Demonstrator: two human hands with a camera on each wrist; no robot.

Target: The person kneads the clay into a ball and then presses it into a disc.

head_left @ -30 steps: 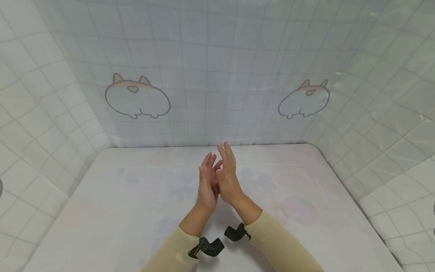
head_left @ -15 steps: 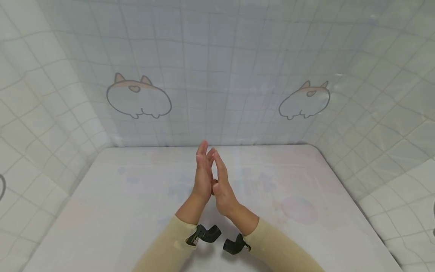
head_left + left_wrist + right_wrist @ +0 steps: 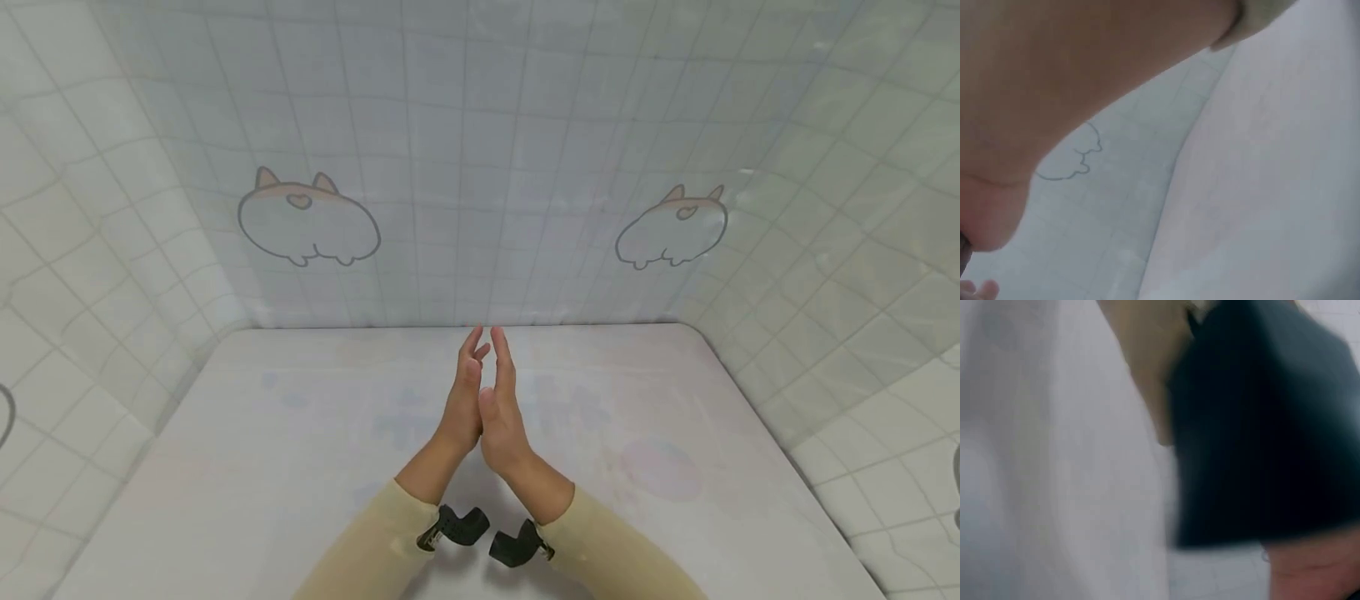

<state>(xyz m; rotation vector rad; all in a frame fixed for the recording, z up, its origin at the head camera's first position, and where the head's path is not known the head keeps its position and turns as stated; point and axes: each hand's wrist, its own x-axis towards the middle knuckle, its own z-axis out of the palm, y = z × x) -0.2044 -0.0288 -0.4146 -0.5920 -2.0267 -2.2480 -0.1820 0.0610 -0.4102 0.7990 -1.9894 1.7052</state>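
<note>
My left hand point(image 3: 461, 408) and right hand point(image 3: 504, 425) stand palm to palm over the middle of the table, fingers straight and pointing forward. The heels of the palms meet while the fingertips stand slightly apart. Whatever lies between the palms is hidden in the head view. A bare wrist point(image 3: 1085, 81) fills the upper left of the left wrist view, with a dark brown sliver point(image 3: 964, 255) at the edge below the palm. In the right wrist view, a blurred black camera mount point(image 3: 1266, 444) covers most of the hand, leaving some skin at the lower right.
A pale table point(image 3: 247, 467) with faint coloured prints lies under the hands. White grid-patterned sheeting point(image 3: 495, 150) rises behind it and at both sides, with dog drawings on the back. Small black cameras point(image 3: 465, 527) sit at both beige sleeve cuffs.
The palms rub against each other: the right fingers led first, then the left, and now they are nearly level. A small brown lump visible between the palms half a second ago is now covered.
</note>
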